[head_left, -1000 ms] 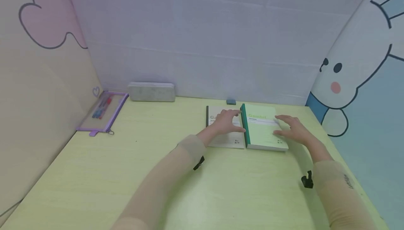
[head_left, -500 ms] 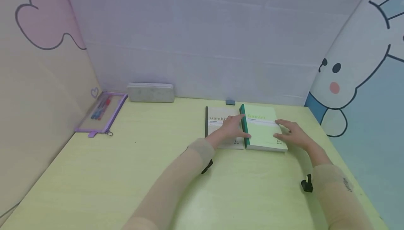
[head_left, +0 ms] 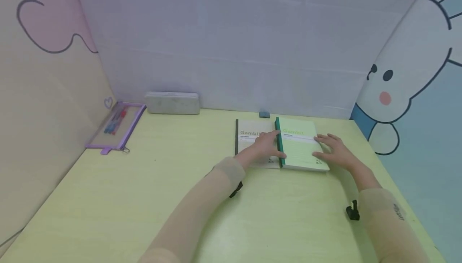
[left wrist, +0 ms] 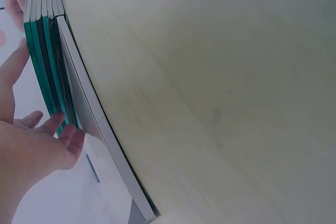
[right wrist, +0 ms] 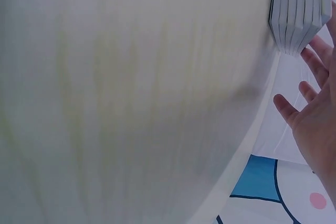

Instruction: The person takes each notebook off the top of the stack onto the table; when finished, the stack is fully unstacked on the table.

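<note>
Fingers (left wrist: 14,64) of your left hand (head_left: 262,146) and right hand (head_left: 336,150) are lying apart, flanking the notebook stack (head_left: 300,150) at nine and three o'clock; you're best pressing evenly.

smooth, matt paper covers front the pale green notebooks (head_left: 299,144), which show plain paper page edges (right wrist: 294,11) and smooth teal spines (left wrist: 42,72), beside a grey notebook (head_left: 248,136) in similar matt paper. the smooth surface (head_left: 281,223) carries a soft sheen and wood-like streaks, bearing a dull, metal-looking case (head_left: 172,104) and a see-through plastic pouch (head_left: 129,123); creased, matt, cloth-like sheeting (head_left: 231,34) hangs behind.
</note>
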Tool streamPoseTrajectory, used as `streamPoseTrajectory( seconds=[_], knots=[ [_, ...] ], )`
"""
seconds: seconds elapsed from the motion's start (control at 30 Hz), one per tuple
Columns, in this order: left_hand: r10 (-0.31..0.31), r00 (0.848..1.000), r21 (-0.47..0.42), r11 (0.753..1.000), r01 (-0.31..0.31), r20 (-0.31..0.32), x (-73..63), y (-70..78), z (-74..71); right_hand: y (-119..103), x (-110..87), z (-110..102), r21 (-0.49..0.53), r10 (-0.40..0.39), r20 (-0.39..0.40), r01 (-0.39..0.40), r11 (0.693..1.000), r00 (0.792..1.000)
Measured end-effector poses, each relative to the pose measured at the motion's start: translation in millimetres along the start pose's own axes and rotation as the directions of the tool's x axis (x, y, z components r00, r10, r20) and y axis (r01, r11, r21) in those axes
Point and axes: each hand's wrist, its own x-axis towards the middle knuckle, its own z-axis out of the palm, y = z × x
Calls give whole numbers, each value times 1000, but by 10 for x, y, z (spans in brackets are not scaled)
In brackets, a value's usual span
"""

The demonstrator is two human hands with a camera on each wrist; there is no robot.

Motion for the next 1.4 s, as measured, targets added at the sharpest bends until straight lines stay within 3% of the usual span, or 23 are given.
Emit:
streamPoseTrajectory(
  seconds=[0.17, 0.37, 0.57, 0.73, 0.93, 1.1, 1.27, 1.4],
  knots=[
    [40, 999, -16, 999, -40, 0, -17, -9, -8, 3, -4, 13, 23, -37, -9, 37, 999, 999],
    [120, 991, 74, 990, -116, -55, -25, 8, -15, 26, 17, 24, 82, -27, 1, 26, 996, 1000],
    [133, 987, 93, 988, -125, -89, -78, 47, -52, 28, 50, 31, 134, -30, 22, 27, 991, 999],
    [146, 983, 83, 987, -137, -114, -142, 94, -92, 49, 42, 24, 238, 3, 31, -10, 971, 1000],
    [132, 980, 1, 991, -133, -148, -189, 76, -162, 21, 37, 13, 304, 11, -15, -6, 953, 1000],
    [151, 976, -89, 982, -166, -159, -236, 21, -257, -130, 40, -67, 319, 24, -30, -13, 948, 999],
    [162, 971, -130, 974, -186, -177, -293, -3, -355, -288, 49, -172, 317, 17, -43, -3, 948, 999],
    [169, 965, -156, 967, -201, -200, -323, -2, -450, -346, 71, -195, 363, 25, -74, 3, 932, 997]
  ],
)
